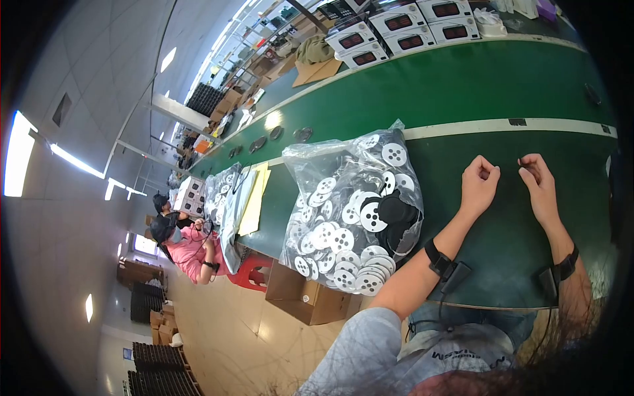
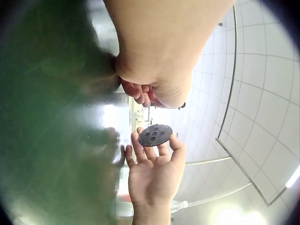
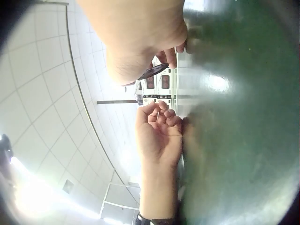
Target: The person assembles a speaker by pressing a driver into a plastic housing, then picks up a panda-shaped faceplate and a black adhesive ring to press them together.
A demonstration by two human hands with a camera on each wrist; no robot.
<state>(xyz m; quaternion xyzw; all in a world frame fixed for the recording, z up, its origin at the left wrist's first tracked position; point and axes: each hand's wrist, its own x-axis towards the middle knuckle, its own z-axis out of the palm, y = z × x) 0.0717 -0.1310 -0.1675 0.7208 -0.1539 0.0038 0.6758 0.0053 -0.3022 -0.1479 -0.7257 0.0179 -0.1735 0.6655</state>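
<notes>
My right hand is raised over the green table, pinching a thin black disc at its edge between thumb and fingers. Several holes pierce the disc, which is seen nearly edge-on in the right wrist view. Facing it, a short gap away, is my left hand, its fingers curled in and its thumb against the fingertips. I cannot tell whether something small lies between them. Left of my left arm stands a clear plastic bag full of white discs with holes, with black discs at its open side.
The green table runs along a pale rail, beyond which dark discs lie on a green belt. Boxes are stacked behind. Left are yellow sheets, a cardboard box below and a seated person.
</notes>
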